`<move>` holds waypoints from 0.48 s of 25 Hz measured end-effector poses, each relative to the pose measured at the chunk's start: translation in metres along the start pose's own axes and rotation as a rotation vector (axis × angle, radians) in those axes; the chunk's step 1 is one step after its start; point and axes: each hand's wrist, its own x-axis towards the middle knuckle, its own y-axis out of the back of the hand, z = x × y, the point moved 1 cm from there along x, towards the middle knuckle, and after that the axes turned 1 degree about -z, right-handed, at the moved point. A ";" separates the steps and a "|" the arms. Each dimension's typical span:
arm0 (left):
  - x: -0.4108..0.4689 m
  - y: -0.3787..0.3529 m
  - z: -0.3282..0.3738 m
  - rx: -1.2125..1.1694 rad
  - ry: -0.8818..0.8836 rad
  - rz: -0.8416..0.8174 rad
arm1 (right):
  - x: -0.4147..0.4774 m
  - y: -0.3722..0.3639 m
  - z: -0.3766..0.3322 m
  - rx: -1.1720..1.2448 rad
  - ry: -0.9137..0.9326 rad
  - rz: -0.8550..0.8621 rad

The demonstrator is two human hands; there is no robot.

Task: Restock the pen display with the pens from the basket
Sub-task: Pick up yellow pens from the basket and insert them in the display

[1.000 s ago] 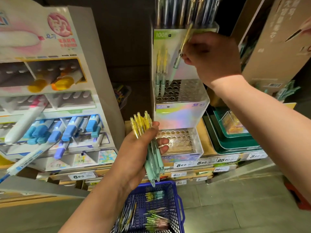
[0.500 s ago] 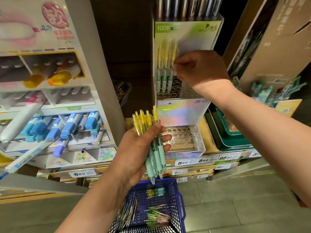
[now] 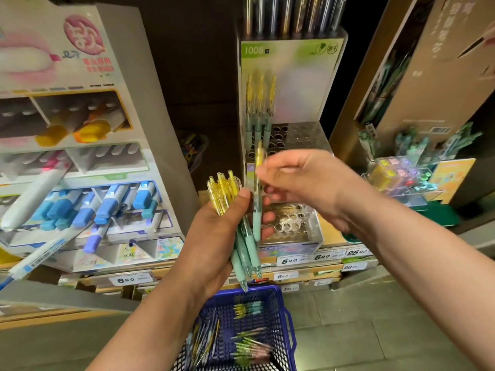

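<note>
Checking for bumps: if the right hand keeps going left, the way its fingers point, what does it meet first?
Probably the bunch of pens in the left hand; the right hand already pinches one pen beside it.

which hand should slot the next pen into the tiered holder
Right. The right hand already pinches a single pen just below the holder's open holes, while the left hand is full gripping the bundle.
</note>
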 end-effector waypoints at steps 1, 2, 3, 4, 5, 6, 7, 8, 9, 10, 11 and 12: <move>0.001 0.000 -0.001 -0.022 0.012 0.017 | 0.001 0.006 -0.006 0.057 0.045 0.071; 0.002 0.000 -0.002 -0.055 0.027 0.025 | 0.004 0.014 -0.014 0.125 0.102 0.150; 0.003 -0.001 -0.002 -0.085 0.040 0.019 | 0.008 0.024 -0.024 0.184 0.167 0.225; 0.004 -0.001 -0.002 -0.104 0.050 0.005 | 0.013 0.034 -0.034 0.203 0.231 0.299; 0.004 -0.002 -0.001 -0.110 0.056 -0.009 | 0.018 0.044 -0.043 0.170 0.291 0.375; 0.004 -0.002 -0.001 -0.113 0.060 -0.019 | 0.024 0.052 -0.052 0.125 0.343 0.442; 0.005 -0.003 -0.001 -0.120 0.063 -0.025 | 0.030 0.058 -0.059 0.083 0.388 0.495; 0.005 -0.004 -0.002 -0.131 0.067 -0.027 | 0.037 0.061 -0.063 0.047 0.420 0.517; 0.006 -0.006 -0.002 -0.139 0.069 -0.026 | 0.042 0.062 -0.064 -0.010 0.436 0.524; 0.006 -0.007 -0.003 -0.136 0.064 -0.019 | 0.047 0.062 -0.065 -0.065 0.442 0.517; 0.007 -0.008 -0.004 -0.121 0.055 -0.001 | 0.051 0.060 -0.064 -0.123 0.440 0.526; 0.007 -0.009 -0.004 -0.101 0.045 0.022 | 0.054 0.059 -0.062 -0.183 0.438 0.529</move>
